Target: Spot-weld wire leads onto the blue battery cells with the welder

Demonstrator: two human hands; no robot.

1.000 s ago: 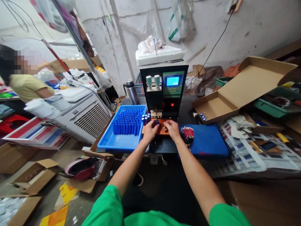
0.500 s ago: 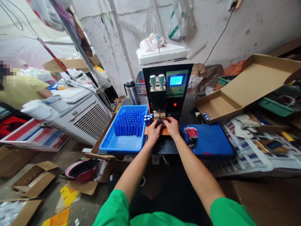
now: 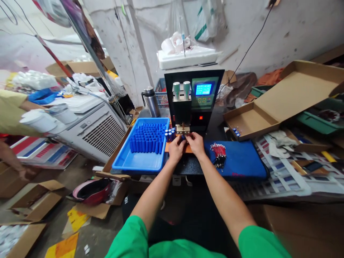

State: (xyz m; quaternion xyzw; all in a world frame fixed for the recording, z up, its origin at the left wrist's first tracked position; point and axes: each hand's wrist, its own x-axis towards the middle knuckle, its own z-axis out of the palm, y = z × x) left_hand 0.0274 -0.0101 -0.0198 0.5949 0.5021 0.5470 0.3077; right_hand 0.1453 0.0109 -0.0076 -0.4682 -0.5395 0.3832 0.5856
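Observation:
Beneath the electrodes of a black spot welder [image 3: 178, 116], my left hand [image 3: 175, 149] pinches a blue cylindrical battery cell [image 3: 183, 137], mostly hidden by the fingers. My right hand [image 3: 196, 145] is closed close beside it at the welder's tip; whatever its fingers hold is too small to make out. Several blue cells with white tops [image 3: 169, 135] stand just left of my left hand. An orange board [image 3: 189, 149] lies under the hands. To the left, a blue tray [image 3: 134, 164] holds rows of upright blue cells [image 3: 147, 140]. Red and black wire leads [image 3: 219, 152] lie bundled right of my right hand.
The leads rest on a blue mat [image 3: 243, 159]. A steel flask [image 3: 151, 102] stands behind the tray. At the right is an open cardboard box [image 3: 264, 116] with a few cells by its corner. A co-worker's arm [image 3: 12, 157] shows at the far left, beyond an air cooler [image 3: 100, 134].
Both hands stay at the welder's tip with hardly any movement. The view has shifted slightly. At the far left the co-worker has moved, and a lowered arm now shows.

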